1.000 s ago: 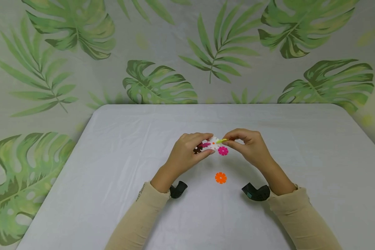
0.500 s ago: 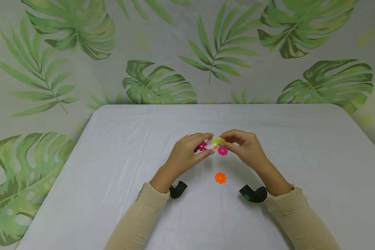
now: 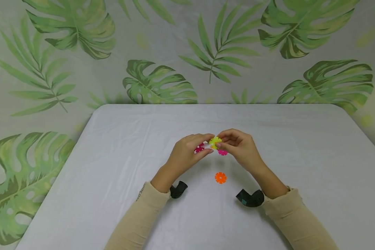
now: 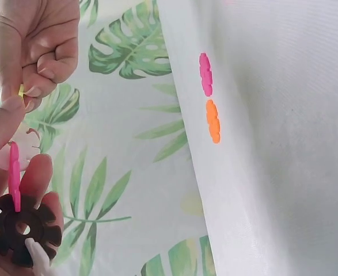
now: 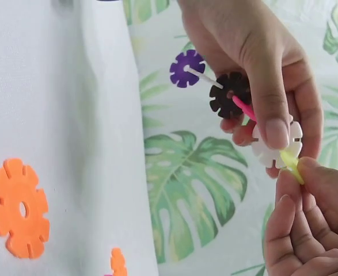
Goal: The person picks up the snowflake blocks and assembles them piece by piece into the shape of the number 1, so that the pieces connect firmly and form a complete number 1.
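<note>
"Right wrist view: where do I find the yellow disc (image 5: 296, 171)?"

"Between the two hands, overlapping the rim of a white disc (image 5: 266, 152). I see the right hand (image 3: 241, 147) pinching the yellow one, while the left hand (image 3: 187, 150) grips the white between thumb and fingers."

"Which way does it lie?"

"It's round, so I get no long axis. What I'd watch is its plane, set at a slant to the white face. The right hand is nearer, touching it; the left thumb is just beside. Slotted in or merely overlapping, I can't tell."

"And the count?"

"Up in the hands: one yellow, two white, one pink disc (image 5: 245, 107), one dark disc (image 4: 44, 230), one purple disc (image 5: 179, 69). Loose on the table (image 3: 118, 166), I count two orange discs (image 5: 20, 184) and one loose pink disc (image 3: 223, 152)."
</note>
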A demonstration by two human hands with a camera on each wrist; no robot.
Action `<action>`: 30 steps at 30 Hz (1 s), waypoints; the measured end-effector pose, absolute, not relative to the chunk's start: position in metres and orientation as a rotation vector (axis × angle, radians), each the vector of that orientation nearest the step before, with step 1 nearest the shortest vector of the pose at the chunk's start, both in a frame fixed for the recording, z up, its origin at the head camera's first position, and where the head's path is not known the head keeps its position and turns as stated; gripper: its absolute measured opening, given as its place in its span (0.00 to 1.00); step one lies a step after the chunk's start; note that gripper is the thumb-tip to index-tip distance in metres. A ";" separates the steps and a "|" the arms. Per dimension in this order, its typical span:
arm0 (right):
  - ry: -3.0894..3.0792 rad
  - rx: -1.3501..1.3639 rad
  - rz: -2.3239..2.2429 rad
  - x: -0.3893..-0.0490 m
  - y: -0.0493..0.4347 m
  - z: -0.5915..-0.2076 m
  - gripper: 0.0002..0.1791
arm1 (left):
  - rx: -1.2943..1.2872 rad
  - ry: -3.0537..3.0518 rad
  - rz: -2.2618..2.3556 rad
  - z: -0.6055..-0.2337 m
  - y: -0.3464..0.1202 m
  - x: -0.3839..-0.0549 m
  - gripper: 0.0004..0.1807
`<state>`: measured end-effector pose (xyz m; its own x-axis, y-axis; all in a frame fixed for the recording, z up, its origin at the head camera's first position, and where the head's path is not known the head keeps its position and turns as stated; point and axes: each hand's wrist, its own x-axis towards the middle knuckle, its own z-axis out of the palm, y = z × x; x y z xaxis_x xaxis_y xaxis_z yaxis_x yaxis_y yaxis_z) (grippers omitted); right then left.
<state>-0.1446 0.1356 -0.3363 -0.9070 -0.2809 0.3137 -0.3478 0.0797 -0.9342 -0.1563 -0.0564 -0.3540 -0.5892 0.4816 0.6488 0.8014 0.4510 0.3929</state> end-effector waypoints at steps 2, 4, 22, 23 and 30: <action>-2.266 0.640 2.031 -0.148 0.136 -0.342 0.11 | -1.072 -2.254 -0.959 -0.354 -0.056 -0.157 0.21; -2.259 0.626 2.066 -0.151 0.137 -0.348 0.11 | -1.067 -2.252 -0.962 -0.355 -0.056 -0.157 0.21; -2.205 0.750 1.972 -0.152 0.143 -0.345 0.17 | -1.021 -2.269 -0.939 -0.355 -0.061 -0.159 0.20; -2.212 0.752 1.956 -0.152 0.144 -0.344 0.18 | -1.018 -2.270 -0.939 -0.354 -0.061 -0.159 0.20; -2.301 0.775 1.798 -0.145 0.154 -0.341 0.24 | -1.000 -2.283 -0.942 -0.353 -0.063 -0.159 0.20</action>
